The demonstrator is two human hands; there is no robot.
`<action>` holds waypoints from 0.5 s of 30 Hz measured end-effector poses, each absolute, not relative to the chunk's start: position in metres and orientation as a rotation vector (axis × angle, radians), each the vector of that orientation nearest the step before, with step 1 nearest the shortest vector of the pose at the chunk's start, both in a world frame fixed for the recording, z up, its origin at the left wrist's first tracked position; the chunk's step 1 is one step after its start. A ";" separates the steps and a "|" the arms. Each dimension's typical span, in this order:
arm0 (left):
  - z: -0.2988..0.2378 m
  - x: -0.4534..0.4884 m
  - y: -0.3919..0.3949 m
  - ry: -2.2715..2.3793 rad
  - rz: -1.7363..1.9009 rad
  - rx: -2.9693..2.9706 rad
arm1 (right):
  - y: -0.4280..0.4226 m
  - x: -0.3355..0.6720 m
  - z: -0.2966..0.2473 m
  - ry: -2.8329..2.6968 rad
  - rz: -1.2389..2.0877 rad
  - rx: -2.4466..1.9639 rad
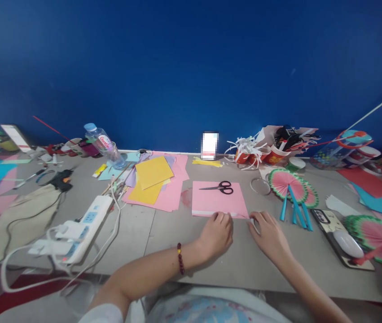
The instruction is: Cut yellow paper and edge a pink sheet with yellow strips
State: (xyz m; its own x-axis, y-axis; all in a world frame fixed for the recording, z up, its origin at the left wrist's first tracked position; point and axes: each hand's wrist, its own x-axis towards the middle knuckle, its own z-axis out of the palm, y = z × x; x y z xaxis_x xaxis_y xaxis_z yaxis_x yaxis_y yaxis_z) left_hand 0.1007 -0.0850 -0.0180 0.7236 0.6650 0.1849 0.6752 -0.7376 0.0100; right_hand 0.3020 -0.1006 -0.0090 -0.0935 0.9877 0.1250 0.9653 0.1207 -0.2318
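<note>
A sheet of pink paper [211,202] lies flat on the table in front of me, with a white strip along its near edge. Black-handled scissors [224,187] rest on it, blades pointing left. My left hand [218,233] is curled over the sheet's near edge; its fingertips are hidden beneath the hand. At the near right corner my right hand [269,235] is bent, thumb and index fingertips close together around a small gap. Whatever is between those fingertips is too small to make out. A clear tape roll [260,186] lies beyond my right hand.
Yellow paper [154,172] tops a stack of coloured sheets at left, near a power strip [90,229] with loose cables and a plastic bottle [105,143]. Right of me are paper fans [288,186], a phone [325,229] with a white mouse [347,243], and filled cups [276,154].
</note>
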 end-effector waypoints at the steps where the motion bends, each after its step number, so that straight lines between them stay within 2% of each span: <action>1: -0.018 0.101 -0.085 -1.115 -0.277 -2.866 | -0.102 0.303 -0.014 -2.119 0.107 -1.891; 7: -0.021 0.101 -0.085 -1.140 -0.277 -2.849 | -0.101 0.308 -0.021 -2.032 0.062 -1.819; 15: -0.022 0.100 -0.086 -1.136 -0.229 -2.842 | -0.078 0.314 0.004 -2.218 0.362 -1.955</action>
State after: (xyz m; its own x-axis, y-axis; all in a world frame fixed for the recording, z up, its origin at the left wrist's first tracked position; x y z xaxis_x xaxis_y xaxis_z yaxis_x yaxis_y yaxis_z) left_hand 0.0996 -0.0861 -0.0217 0.7154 0.6790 0.1650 0.6898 -0.7239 -0.0120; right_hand 0.3136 -0.0775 0.0037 -0.1312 0.9906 -0.0378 0.9512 0.1151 -0.2864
